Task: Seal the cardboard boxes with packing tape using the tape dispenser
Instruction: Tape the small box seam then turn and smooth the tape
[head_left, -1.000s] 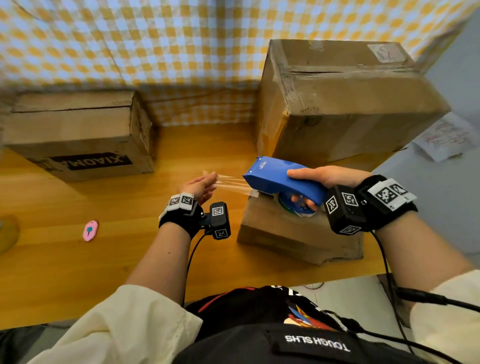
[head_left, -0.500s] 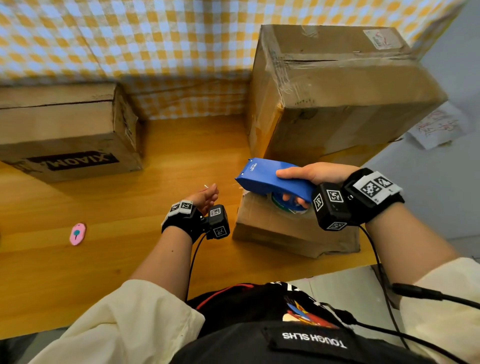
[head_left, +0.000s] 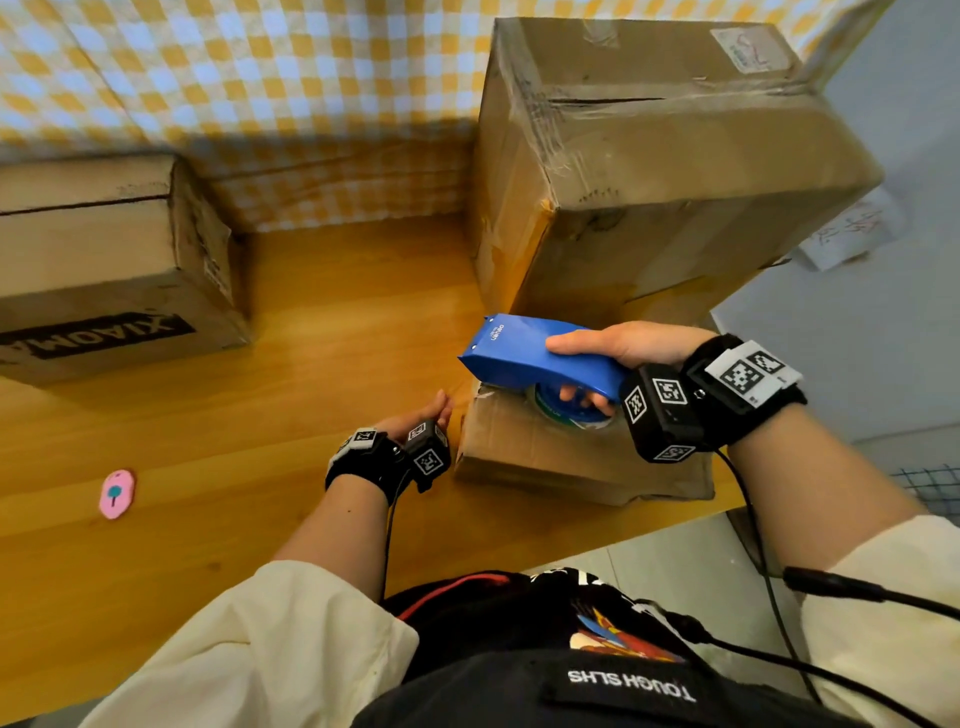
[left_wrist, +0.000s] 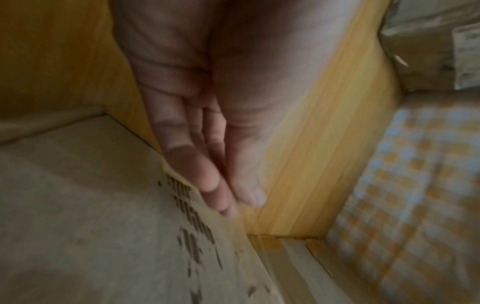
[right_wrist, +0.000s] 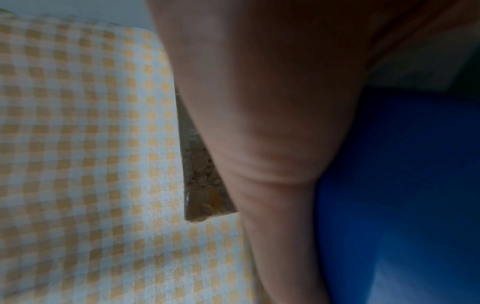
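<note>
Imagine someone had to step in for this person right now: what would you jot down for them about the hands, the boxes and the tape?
Right hand: grips the blue tape dispenser, held just above the small flat box at the table's near edge.
Left hand: fingers straight, holding nothing, against that box's left side.
Other boxes: the large box stands behind, with clear tape showing on its edges; the printed box sits far left, its top seam looking untaped.
Done: I cannot tell whether any tape is on the small box yet.
Left: likely tape the small box's seam, then check the printed one.
</note>
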